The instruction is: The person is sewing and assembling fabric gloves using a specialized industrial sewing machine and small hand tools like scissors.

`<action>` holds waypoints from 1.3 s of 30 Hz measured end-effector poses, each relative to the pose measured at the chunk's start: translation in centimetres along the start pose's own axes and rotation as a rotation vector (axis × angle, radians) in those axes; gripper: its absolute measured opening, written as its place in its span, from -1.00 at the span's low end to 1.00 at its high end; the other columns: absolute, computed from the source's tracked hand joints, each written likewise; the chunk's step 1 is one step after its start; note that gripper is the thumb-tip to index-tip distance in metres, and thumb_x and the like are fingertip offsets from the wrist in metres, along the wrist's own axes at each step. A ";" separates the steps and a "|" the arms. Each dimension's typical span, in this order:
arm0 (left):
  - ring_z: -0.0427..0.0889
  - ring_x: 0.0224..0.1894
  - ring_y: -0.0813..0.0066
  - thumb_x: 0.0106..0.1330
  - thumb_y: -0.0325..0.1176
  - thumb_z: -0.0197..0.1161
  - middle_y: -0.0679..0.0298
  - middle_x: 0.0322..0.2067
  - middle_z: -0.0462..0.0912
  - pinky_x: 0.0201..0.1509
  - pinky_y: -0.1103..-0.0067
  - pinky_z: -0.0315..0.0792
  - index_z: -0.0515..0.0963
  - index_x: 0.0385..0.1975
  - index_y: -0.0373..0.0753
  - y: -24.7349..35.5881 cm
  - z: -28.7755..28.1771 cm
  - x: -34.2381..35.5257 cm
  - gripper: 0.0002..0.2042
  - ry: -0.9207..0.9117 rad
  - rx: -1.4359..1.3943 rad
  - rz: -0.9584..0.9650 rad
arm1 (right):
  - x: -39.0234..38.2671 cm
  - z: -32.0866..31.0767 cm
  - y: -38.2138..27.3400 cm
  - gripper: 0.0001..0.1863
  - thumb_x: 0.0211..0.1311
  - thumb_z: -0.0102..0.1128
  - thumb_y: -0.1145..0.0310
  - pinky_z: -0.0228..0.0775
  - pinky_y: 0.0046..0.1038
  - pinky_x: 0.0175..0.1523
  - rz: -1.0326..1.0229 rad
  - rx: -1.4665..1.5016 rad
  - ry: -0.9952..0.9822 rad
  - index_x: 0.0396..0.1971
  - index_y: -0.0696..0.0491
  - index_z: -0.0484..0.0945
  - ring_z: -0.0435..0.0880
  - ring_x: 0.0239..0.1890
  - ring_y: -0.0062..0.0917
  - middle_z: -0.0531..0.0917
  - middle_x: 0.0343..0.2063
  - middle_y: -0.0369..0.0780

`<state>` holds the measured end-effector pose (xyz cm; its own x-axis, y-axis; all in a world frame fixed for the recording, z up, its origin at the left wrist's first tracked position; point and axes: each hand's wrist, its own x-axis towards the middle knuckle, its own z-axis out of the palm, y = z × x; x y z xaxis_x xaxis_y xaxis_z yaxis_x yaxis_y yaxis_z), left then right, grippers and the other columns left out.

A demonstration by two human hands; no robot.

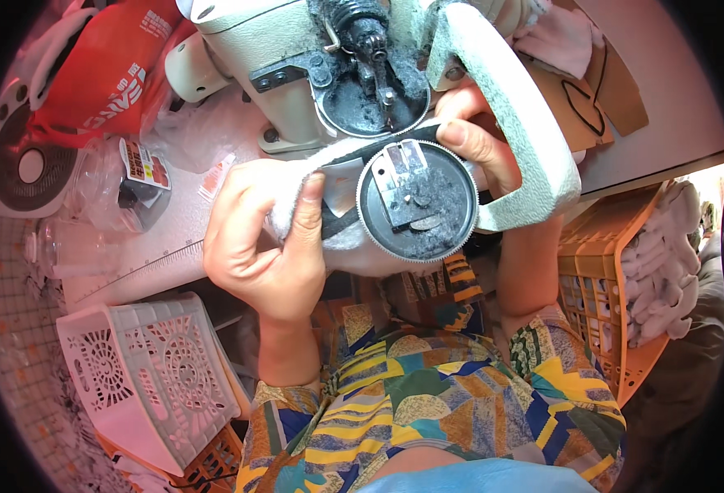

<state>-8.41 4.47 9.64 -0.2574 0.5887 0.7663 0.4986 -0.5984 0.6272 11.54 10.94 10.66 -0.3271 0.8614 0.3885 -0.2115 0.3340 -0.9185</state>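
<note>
Fabric (pixel 341 205), a grey terry strip, is pinched by left hand (pixel 267 246) and right hand (pixel 477 144) at the machine's toothed disc (pixel 417 201) by the table's front edge, where fingertips could catch.

A single fisheye view looks steeply down from the person's head, close above the sewing machine (pixel 312 74) and both raised hands, taking in the table edge (pixel 649 168), patterned sleeves and baskets below; straight lines bow toward the dark rim
</note>
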 end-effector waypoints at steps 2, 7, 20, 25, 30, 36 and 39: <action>0.54 -0.43 0.42 0.01 -0.67 0.37 0.18 -0.49 0.60 -0.27 0.58 0.42 0.55 -0.52 -0.43 0.1 0.3 -0.1 -0.89 0.000 -0.005 -0.015 | -0.1 0.1 0.2 -0.85 0.06 0.36 0.50 0.49 -0.62 -0.28 0.015 0.096 0.040 -0.38 0.24 0.63 0.62 -0.40 -0.71 0.68 -0.46 -0.25; 0.55 -0.40 0.44 0.06 -0.68 0.32 0.18 -0.46 0.60 -0.24 0.58 0.42 0.56 -0.47 -0.44 -0.2 0.8 -0.3 -0.92 0.021 -0.037 -0.026 | 0.0 0.7 0.2 -0.85 0.05 0.36 0.53 0.49 -0.63 -0.28 0.007 0.160 0.083 -0.36 0.23 0.64 0.63 -0.40 -0.71 0.69 -0.45 -0.26; 0.53 -0.34 0.61 0.29 -0.56 0.14 0.21 -0.35 0.61 -0.18 0.69 0.40 0.55 -0.32 -0.46 1.0 1.3 -0.8 -0.90 -0.069 -0.275 -0.216 | 0.0 -1.3 0.3 -0.87 0.19 0.23 0.52 0.46 -0.68 -0.29 -0.063 0.276 0.083 -0.28 0.23 0.58 0.61 -0.40 -0.73 0.67 -0.41 -0.28; 0.50 -0.35 0.69 0.34 -0.53 0.09 0.25 -0.37 0.59 -0.21 0.75 0.36 0.49 -0.31 -0.43 1.8 1.6 -1.3 -0.91 -0.023 -0.450 -0.393 | -0.1 -2.0 1.2 -0.88 0.25 0.17 0.48 0.43 -0.70 -0.25 -0.055 0.217 0.109 -0.29 0.22 0.57 0.60 -0.37 -0.75 0.66 -0.41 -0.29; 0.50 -0.30 0.72 0.33 -0.58 0.11 0.25 -0.29 0.59 -0.16 0.77 0.35 0.47 -0.24 -0.42 1.3 1.6 -1.8 -0.92 -0.033 -0.530 -0.389 | -0.3 -0.6 -0.3 -0.86 0.27 0.18 0.44 0.40 -0.69 -0.26 0.041 0.088 0.179 -0.30 0.22 0.55 0.54 -0.37 -0.79 0.64 -0.42 -0.34; 0.51 -0.28 0.69 0.35 -0.57 0.06 0.23 -0.27 0.59 -0.13 0.74 0.38 0.45 -0.20 -0.43 1.5 1.8 -1.9 -0.90 -0.012 -0.567 -0.410 | 0.0 -0.4 -0.9 -0.78 0.21 0.25 0.39 0.39 -0.68 -0.23 0.136 0.004 -0.094 -0.27 0.26 0.60 0.50 -0.34 -0.84 0.65 -0.42 -0.37; 0.52 -0.26 0.66 0.37 -0.53 0.03 0.19 -0.26 0.59 -0.10 0.71 0.38 0.45 -0.22 -0.44 1.4 1.6 -1.9 -0.89 -0.031 -0.617 -0.406 | 0.5 -0.3 -1.1 -0.77 0.11 0.32 0.43 0.41 -0.65 -0.22 0.211 -0.014 -0.120 -0.26 0.25 0.64 0.52 -0.34 -0.82 0.68 -0.43 -0.35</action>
<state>-5.92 3.34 8.84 -0.2949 0.8382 0.4587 -0.1895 -0.5218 0.8317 11.87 11.10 11.87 -0.4703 0.8611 0.1933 -0.1145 0.1576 -0.9808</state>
